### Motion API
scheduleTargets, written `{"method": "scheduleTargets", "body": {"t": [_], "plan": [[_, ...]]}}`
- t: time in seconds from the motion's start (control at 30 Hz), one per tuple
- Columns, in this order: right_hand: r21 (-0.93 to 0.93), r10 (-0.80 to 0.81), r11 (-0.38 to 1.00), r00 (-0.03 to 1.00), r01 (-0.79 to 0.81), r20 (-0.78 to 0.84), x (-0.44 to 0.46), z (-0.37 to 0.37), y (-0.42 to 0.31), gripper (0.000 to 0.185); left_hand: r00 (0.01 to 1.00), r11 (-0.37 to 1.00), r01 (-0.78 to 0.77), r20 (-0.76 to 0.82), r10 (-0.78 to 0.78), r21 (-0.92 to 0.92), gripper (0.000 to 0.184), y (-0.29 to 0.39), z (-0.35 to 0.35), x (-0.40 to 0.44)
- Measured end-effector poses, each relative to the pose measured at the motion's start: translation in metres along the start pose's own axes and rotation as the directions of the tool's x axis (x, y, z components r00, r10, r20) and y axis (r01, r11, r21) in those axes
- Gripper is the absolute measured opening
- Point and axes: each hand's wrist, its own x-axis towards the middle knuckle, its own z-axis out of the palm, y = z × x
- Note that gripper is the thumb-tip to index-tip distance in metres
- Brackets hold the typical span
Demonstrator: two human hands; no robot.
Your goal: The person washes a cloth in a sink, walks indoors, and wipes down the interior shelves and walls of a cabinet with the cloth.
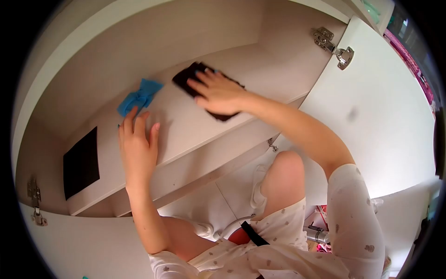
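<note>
My right hand (pixel 218 94) lies flat with its fingers stretched out on a dark brown cloth (pixel 185 80) on the white cabinet shelf (pixel 179 125). The cloth's edges show on both sides of the hand, slightly blurred. My left hand (pixel 139 139) has its fingers apart and nothing in them. Its fingertips are just in front of a crumpled blue cloth (pixel 141 96); whether they touch it I cannot tell. To the left of that hand, a flat black square piece (pixel 81 162) lies on the shelf.
A white cabinet door (pixel 371 116) stands open on the right, held by a metal hinge (pixel 332 46). Another hinge (pixel 36 204) is at the lower left. Below the shelf is a lower compartment, with my knee (pixel 285 174) close to it. Pink boxes (pixel 409 65) stand beyond the door.
</note>
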Motion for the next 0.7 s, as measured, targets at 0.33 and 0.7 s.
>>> {"method": "scheduleTargets", "body": {"t": [0.33,0.7], "plan": [[-0.069,0.408,0.908,0.910,-0.414,-0.077,-0.079,-0.017,0.116,0.058,1.000,1.000,-0.023,0.016,0.024,-0.017,0.029,0.011,0.008,0.006],[-0.019,0.636,0.771,0.771,-0.637,-0.030,0.025,-0.013,0.164,0.073,0.999,0.997,0.032,0.003,-0.032,0.069,0.032,-0.013,-0.019,0.005]]}}
